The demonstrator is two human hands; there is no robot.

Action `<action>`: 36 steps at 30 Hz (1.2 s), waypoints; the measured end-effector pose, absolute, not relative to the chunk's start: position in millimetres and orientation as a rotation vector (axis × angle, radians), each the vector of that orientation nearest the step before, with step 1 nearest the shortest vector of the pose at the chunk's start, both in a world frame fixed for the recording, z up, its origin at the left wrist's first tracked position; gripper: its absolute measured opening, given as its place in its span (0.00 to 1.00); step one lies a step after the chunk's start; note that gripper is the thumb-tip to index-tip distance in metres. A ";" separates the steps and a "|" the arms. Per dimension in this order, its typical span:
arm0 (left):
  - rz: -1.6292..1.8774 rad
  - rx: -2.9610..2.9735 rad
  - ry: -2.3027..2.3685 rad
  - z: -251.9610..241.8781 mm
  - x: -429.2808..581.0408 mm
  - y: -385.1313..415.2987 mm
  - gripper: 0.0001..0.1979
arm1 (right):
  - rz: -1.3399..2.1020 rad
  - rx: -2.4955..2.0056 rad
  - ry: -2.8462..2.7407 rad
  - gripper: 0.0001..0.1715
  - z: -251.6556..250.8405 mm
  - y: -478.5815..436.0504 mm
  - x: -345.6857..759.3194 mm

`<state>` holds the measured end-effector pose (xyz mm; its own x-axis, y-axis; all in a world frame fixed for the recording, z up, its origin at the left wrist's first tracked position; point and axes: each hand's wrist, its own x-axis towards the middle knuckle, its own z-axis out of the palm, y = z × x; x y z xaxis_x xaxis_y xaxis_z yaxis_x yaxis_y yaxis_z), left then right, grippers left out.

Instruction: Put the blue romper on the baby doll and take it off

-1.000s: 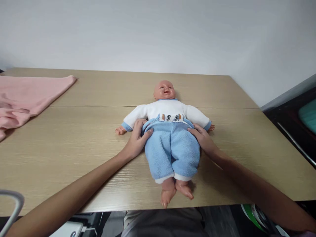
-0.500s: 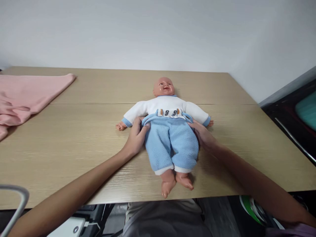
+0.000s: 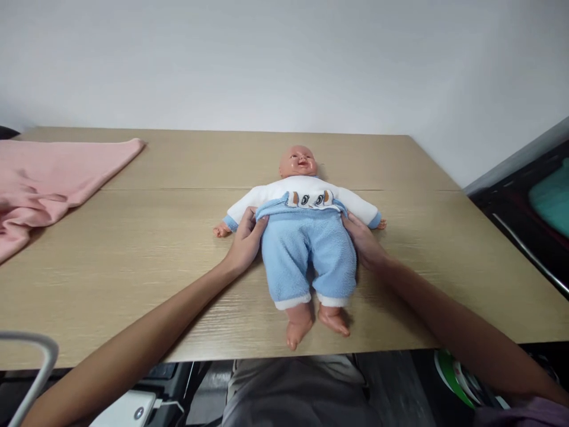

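A baby doll lies on its back on the wooden table, head toward the wall. It wears a white top and light blue fleece trousers. My left hand grips the trousers' waistband at the doll's right hip. My right hand holds the waistband at the other hip, its fingers tucked against the cloth. The waistband sits high on the doll's belly, just below the printed eyes on the top. The doll's bare feet stick out near the table's front edge.
A pink cloth lies crumpled at the table's back left. A grey metal bar shows at the lower left. Dark furniture with a teal thing stands to the right. The white wall runs behind the table.
Both hands have slid the blue trousers' waistband higher up the doll's belly. The trouser legs now sit more apart, and the doll has shifted slightly away from me.
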<state>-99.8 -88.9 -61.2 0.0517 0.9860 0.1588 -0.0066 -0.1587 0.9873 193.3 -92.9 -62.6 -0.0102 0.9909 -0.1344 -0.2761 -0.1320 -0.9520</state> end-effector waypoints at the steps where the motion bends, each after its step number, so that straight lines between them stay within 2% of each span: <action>1: 1.289 1.345 1.052 -63.0 -100.9 -85.3 0.22 | 1.416 -1.078 -0.941 0.24 -62.6 -90.4 193.8; 7: 1.279 1.337 0.975 -69.8 -104.5 -65.9 0.23 | 1.447 -0.969 -0.983 0.21 -55.3 -85.4 193.0; 11: 1.226 1.488 1.026 -64.4 -107.2 -63.7 0.25 | 1.352 -0.914 -1.093 0.15 -50.9 -86.9 191.3; 14: 1.186 1.505 0.948 -58.1 -112.2 -65.4 0.23 | 1.251 -0.936 -1.206 0.10 -49.2 -88.7 198.1; 19: 1.104 1.803 0.742 -29.9 -121.7 -61.8 0.18 | 1.005 -1.003 -1.556 0.14 -31.7 -87.1 212.0; 23: 0.936 1.866 0.732 -9.6 -118.9 -51.1 0.17 | 1.047 -0.939 -1.664 0.14 -17.0 -71.7 206.1; 29: 1.019 1.549 0.985 -28.4 -111.4 -45.3 0.23 | 0.970 -1.190 -1.611 0.19 -31.9 -53.3 198.4; 33: 0.914 1.647 1.124 -40.8 -117.6 -56.5 0.21 | 1.033 -1.259 -1.590 0.21 -48.6 -62.4 209.7; 36: 0.874 1.717 1.209 -43.3 -123.0 -66.6 0.15 | 1.164 -1.232 -1.432 0.16 -57.1 -71.6 215.2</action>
